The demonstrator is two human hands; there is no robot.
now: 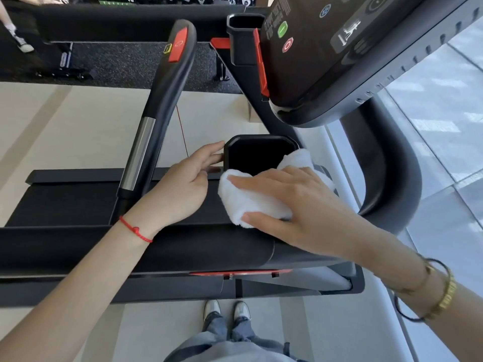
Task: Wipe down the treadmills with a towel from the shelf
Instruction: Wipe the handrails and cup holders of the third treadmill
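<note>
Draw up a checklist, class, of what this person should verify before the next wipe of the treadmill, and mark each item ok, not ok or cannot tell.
1. Towel in hand: ok. The right hand presses the white towel with straight fingers.
2. Towel on the surface being cleaned: ok. It lies against the near rim of the black cup holder.
3. Cup holder steadied: ok. The left hand touches its left edge.
4. Cup holder free of items: cannot tell, its inside is too dark.
5. Console controls out of the way of both hands: ok.
6. Towel damp or clean enough: cannot tell.
</note>
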